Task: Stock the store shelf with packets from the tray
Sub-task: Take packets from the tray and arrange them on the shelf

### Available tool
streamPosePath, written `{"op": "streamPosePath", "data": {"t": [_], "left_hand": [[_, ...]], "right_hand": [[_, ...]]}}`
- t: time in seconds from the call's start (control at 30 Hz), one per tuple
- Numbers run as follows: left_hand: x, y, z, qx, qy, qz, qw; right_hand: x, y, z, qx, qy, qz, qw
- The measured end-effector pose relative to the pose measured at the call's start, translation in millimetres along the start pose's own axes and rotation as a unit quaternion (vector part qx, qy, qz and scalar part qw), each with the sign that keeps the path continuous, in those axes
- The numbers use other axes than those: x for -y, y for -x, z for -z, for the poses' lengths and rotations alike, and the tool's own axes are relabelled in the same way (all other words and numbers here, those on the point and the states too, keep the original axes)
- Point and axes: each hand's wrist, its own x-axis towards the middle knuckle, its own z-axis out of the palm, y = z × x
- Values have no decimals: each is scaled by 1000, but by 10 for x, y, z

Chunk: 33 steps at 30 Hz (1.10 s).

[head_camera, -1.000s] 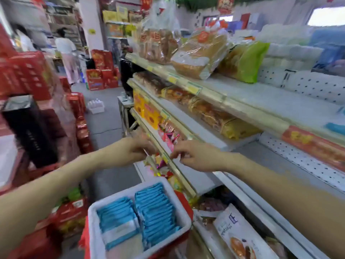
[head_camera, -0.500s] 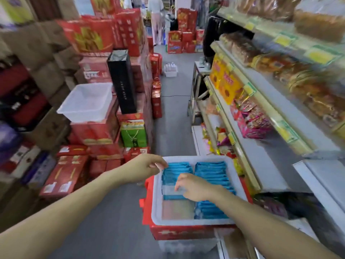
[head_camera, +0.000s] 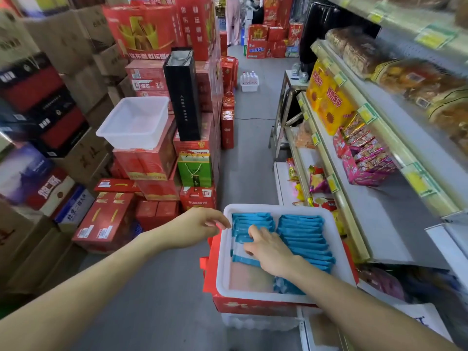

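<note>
On the red box (head_camera: 253, 306) right before you: the white tray (head_camera: 222, 269) sits with its right side close against the store shelf (head_camera: 379, 219).
Inside the tray: the blue packets (head_camera: 304, 239) stand on edge in two rows, one left and one right. The right row runs almost the tray's whole length. The left row is shorter, and the tray floor shows at its near end.
Your right hand (head_camera: 271, 252): it reaches in over the near rim onto the left row. The fingers (head_camera: 254, 231) are curled down on the far side and the thumb is on the near side, pinching a few packets at the near end of that row.
Your left hand: the left hand (head_camera: 197, 224) holds nothing. It sits outside the tray by the far-left corner with loosely bent fingers. The fingertips are at the rim, but you cannot tell whether they touch it.
Shelf edge: a front rail with yellow price tags (head_camera: 417, 181) runs along each board. The lower rail passes just beside the tray's right rim.
Room on the shelf: a stretch of grey board lies near you, this side of the pink packet boxes (head_camera: 367, 163).
Room in the aisle: grey floor (head_camera: 243, 168) runs ahead between the shelf and the stacked red cartons (head_camera: 152, 158) on your left. A white tub (head_camera: 136, 122) rests on top of those cartons.
</note>
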Motion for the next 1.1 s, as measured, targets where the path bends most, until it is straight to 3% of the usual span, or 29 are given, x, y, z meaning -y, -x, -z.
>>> {"op": "streamPosePath", "data": {"t": [0.23, 0.4, 0.77, 1.1], "left_hand": [[-10, -59, 28, 9, -1, -3, 1000], [6, -94, 71, 28, 5, 1, 1000], [-109, -424, 10, 55, -79, -13, 995], [-174, -973, -659, 172, -233, -29, 957]], "right_hand": [[-32, 26, 69, 122, -28, 79, 989], [-62, 13, 263, 171, -122, 55, 976], [-525, 163, 1237, 88, -202, -35, 975], [-967, 878, 1396, 41, -207, -136, 968]]}}
